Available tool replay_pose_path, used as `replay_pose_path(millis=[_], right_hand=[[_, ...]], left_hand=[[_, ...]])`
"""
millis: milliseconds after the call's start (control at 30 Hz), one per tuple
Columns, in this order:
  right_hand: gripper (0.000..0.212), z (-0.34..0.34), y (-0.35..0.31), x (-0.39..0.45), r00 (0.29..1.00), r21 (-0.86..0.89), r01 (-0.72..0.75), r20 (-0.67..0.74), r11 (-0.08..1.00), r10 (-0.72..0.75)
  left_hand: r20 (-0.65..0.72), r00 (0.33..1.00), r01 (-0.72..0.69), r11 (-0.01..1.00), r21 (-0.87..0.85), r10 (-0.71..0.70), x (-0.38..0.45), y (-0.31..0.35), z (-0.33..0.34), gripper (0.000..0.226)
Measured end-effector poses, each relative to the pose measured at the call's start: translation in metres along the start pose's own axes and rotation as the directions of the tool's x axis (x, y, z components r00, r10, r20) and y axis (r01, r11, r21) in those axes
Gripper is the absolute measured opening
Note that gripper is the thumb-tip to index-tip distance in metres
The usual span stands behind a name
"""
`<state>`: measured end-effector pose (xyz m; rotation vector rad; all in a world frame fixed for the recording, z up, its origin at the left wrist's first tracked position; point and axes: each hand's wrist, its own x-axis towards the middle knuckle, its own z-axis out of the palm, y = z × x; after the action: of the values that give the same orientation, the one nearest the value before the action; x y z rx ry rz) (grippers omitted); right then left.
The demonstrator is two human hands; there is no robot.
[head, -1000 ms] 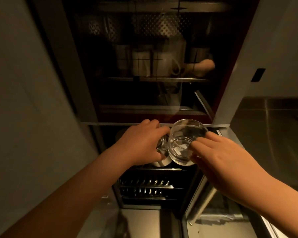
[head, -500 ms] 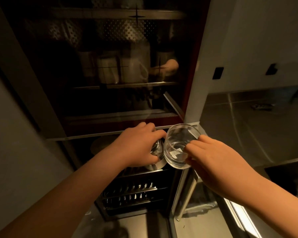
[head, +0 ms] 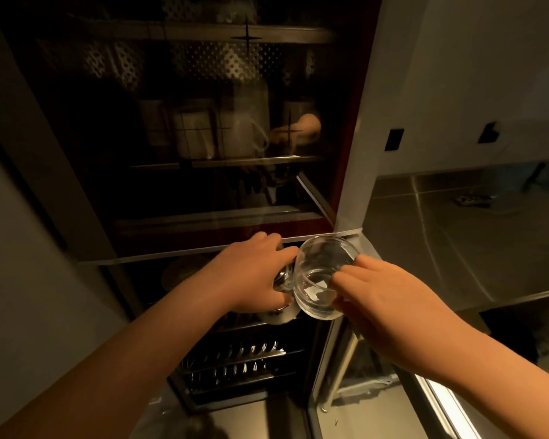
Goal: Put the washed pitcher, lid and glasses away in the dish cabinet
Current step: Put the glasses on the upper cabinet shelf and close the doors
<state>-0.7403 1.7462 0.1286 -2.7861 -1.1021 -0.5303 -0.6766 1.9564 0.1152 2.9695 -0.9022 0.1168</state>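
While both arms reach toward the cabinet (head: 184, 128), its dark glass front dominates the view, and behind that glass a pale pitcher (head: 244, 122) sits on an upper shelf, dimly visible beside other pale containers. Below the glass front the cabinet stands open, with a wire rack (head: 235, 365) low down and what looks like a round plate lying flat, dim, left of the hands. Right of the cabinet runs a steel tabletop (head: 457, 236).

Now the hands, level with the bottom edge of the glass front. The right hand (head: 384, 299) pinches a clear glass (head: 322, 280) at its rim, fingers over the edge, mouth tipped toward the camera so its thick base shows through. It's a short, wide tumbler, and I can make out no drops in this light. The left hand (head: 251, 280) is curled round a second glass (head: 282, 277), mostly hidden under the fingers, only a glint of its wall showing. The two glasses sit right against each other; whether they touch I cannot tell.

My read: one glass per hand saves a trip, and both are headed for the open space under the glass front. No lid in sight that I can pick out.
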Motion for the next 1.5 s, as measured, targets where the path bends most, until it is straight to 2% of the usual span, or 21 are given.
replay_pose_path(millis=[67, 233, 300, 367, 467, 600, 700, 800, 967, 1100, 1300, 1400, 1500], right_hand=[[0.026, 0.002, -0.004, 0.006, 0.999, 0.007, 0.044, 0.001, 0.999, -0.044], [0.004, 0.005, -0.016, 0.023, 0.993, 0.071, 0.119, -0.005, 0.99, -0.119], [0.005, 0.006, -0.018, 0.029, 0.991, 0.111, 0.134, 0.002, 0.985, -0.135], [0.008, 0.006, -0.02, 0.035, 0.989, 0.13, 0.15, -0.008, 0.98, -0.151], [0.009, 0.003, -0.022, 0.045, 0.986, 0.14, 0.168, -0.031, 0.976, -0.165], [0.012, -0.002, -0.023, 0.056, 0.981, 0.139, 0.192, -0.063, 0.972, -0.184], [0.012, -0.004, -0.025, 0.061, 0.976, 0.132, 0.21, -0.08, 0.969, -0.2], [0.011, -0.005, -0.027, 0.063, 0.974, 0.125, 0.22, -0.088, 0.967, -0.21], [0.01, -0.005, -0.026, 0.063, 0.977, 0.143, 0.209, -0.071, 0.967, -0.2], [0.008, -0.004, -0.025, 0.063, 0.981, 0.134, 0.19, -0.074, 0.973, -0.182], [0.011, -0.007, -0.024, 0.065, 0.985, 0.09, 0.162, -0.067, 0.983, -0.156], [0.012, -0.007, -0.024, 0.065, 0.985, 0.072, 0.159, -0.072, 0.985, -0.154], [0.012, -0.006, -0.023, 0.067, 0.987, 0.067, 0.154, -0.054, 0.986, -0.15]], left_hand=[[0.008, 0.999, 0.032, 0.999, -0.024, -0.032, -0.007, -0.008, -0.001, 0.061], [0.027, 0.987, 0.164, 0.97, -0.181, -0.161, -0.035, -0.036, -0.006, 0.052], [0.022, 0.973, 0.228, 0.938, -0.262, -0.231, -0.048, -0.048, -0.006, 0.049], [0.021, 0.951, 0.291, 0.875, -0.387, -0.307, -0.062, -0.06, -0.004, 0.044], [0.031, 0.913, 0.344, 0.729, -0.592, -0.406, -0.081, -0.071, 0.007, 0.036], [0.027, 0.868, 0.349, 0.572, -0.742, -0.495, -0.095, -0.073, 0.027, 0.031], [0.03, 0.841, 0.352, 0.505, -0.788, -0.54, -0.098, -0.069, 0.034, 0.028], [0.014, 0.837, 0.333, 0.488, -0.806, -0.547, -0.1, -0.066, 0.034, 0.029], [-0.04, 0.834, 0.303, 0.517, -0.8, -0.551, -0.097, -0.064, 0.032, 0.032], [-0.055, 0.825, 0.26, 0.464, -0.847, -0.563, -0.097, -0.062, 0.029, 0.032], [0.006, 0.784, 0.212, 0.259, -0.942, -0.62, -0.094, -0.064, 0.046, 0.025], [0.123, 0.77, 0.194, 0.046, -0.98, -0.626, -0.093, -0.066, 0.061, 0.023], [0.211, 0.771, 0.199, -0.088, -0.976, -0.601, -0.094, -0.066, 0.074, 0.02]])
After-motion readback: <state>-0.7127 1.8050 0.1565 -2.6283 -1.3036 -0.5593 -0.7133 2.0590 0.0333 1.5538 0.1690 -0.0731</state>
